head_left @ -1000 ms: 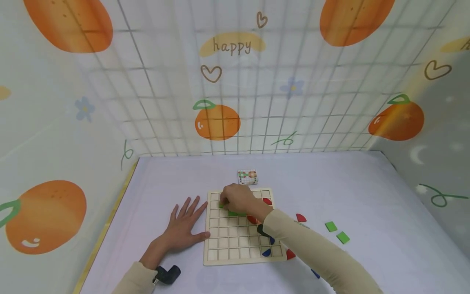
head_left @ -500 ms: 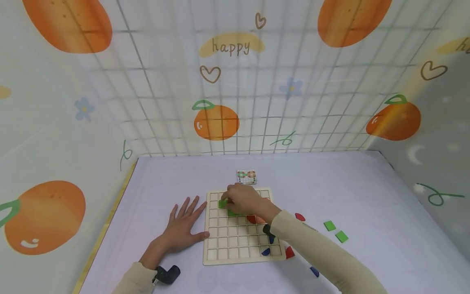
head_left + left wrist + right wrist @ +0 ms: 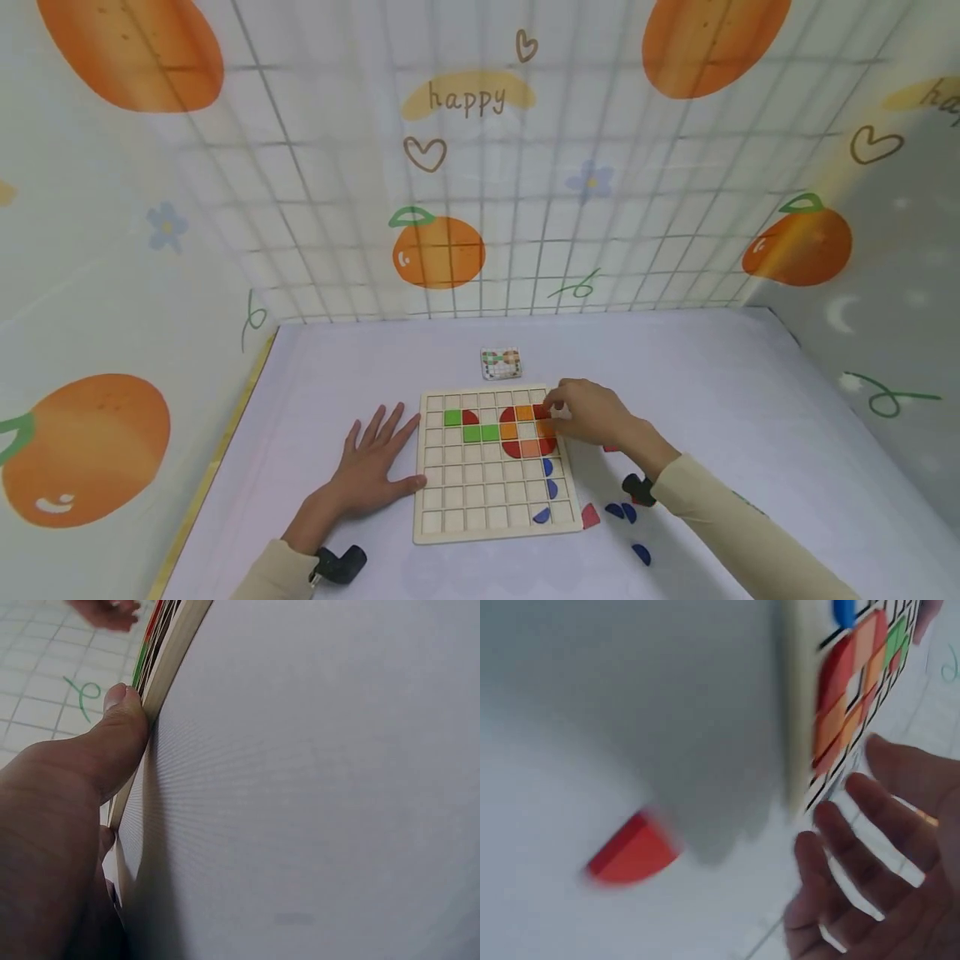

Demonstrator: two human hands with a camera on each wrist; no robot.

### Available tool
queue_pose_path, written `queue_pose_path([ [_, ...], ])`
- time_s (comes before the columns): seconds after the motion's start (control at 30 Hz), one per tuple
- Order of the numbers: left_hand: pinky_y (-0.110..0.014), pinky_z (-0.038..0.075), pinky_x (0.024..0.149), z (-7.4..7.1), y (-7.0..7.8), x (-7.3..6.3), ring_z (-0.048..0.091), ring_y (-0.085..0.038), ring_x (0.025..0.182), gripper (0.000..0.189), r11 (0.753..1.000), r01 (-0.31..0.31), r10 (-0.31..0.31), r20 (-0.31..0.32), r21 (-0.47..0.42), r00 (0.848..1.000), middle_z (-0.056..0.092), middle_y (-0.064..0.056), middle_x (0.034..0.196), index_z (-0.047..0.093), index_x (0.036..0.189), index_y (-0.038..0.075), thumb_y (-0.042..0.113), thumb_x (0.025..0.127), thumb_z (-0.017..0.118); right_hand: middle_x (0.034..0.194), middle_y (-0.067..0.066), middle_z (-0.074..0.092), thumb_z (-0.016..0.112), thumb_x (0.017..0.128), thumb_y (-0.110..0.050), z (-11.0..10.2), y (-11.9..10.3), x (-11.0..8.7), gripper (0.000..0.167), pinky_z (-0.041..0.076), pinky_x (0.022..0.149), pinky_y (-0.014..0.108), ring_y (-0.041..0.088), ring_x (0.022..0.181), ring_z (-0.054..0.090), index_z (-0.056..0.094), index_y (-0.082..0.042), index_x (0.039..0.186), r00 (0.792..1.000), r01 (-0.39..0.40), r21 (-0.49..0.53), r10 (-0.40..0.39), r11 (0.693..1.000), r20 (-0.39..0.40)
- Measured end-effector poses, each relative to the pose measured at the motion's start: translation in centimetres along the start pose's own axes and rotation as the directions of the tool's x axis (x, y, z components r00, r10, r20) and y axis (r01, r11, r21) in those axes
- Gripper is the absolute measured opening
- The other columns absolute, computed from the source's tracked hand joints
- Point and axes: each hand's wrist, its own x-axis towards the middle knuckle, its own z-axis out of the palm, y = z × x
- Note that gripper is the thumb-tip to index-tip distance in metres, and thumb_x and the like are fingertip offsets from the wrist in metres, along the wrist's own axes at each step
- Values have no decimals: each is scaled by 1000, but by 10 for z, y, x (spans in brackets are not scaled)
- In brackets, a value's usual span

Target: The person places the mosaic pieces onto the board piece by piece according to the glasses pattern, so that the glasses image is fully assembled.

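A square wooden grid board (image 3: 465,496) lies flat on the table. My left hand (image 3: 375,467) rests on the table with fingers spread, its thumb and fingertips touching the board's left edge. My right hand (image 3: 596,412) hovers at the board's upper right corner, over the red and orange tiles. In the right wrist view its fingers are apart and loosely bent, with nothing between them. Green square tiles (image 3: 480,433) and a red quarter-circle tile (image 3: 469,417) sit in upper left cells. An orange tile (image 3: 508,431) belongs to a ring of red and orange ones.
Behind the board lies a small pattern card (image 3: 500,363). Blue half-circle pieces (image 3: 552,489) are in cells on the board's right side. More blue half-circles (image 3: 641,554) and a red quarter-circle (image 3: 591,517) lie loose to the right. A patterned curtain (image 3: 480,192) hangs behind the table.
My right hand has moved right from the upper left cells to the board's right side, uncovering the green and red tiles there. The left hand stays put.
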Motion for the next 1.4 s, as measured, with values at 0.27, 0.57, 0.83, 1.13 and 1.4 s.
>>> queue_pose_path([
  [0.27,-66,4,112,-6,2,-1,8,-39,148,97,1000,-7,7,-11,-16,1000,17,-12,162,30,156,20,74,81,58,91,1,66,88,74,-15,-10,33,-33,30,55,73,36,19,83,59,75,-11,101,985,-156,18,154,988,80],
  [0.57,-66,4,112,-7,2,-3,7,-39,147,97,1000,-3,3,6,-30,1000,16,-12,162,29,157,20,74,82,57,78,-1,61,82,75,1,-3,49,-40,22,53,65,29,17,72,54,73,-9,92,986,-153,192,136,969,99],
  [0.83,-66,4,112,-5,0,-2,7,-39,148,97,1000,-8,8,-2,-28,1000,16,-11,162,29,156,20,76,81,56,75,-4,63,81,79,-1,-5,50,-24,13,55,66,27,16,70,57,73,-12,83,991,-72,289,36,955,126],
  [1.13,-65,2,112,-3,-2,-2,5,-37,148,97,1000,-7,7,5,-28,1000,14,-10,163,27,157,21,77,82,53,92,2,69,74,87,-2,-22,-7,25,18,57,73,33,20,81,64,74,-8,104,991,132,601,-128,788,-50],
  [1.4,-65,1,112,-4,-2,-2,4,-38,148,97,998,-16,17,13,-52,1000,14,-11,163,28,157,20,76,83,54,97,7,73,73,90,-9,-20,-59,58,10,56,80,40,24,85,67,76,-7,100,984,177,769,-131,615,-122],
])
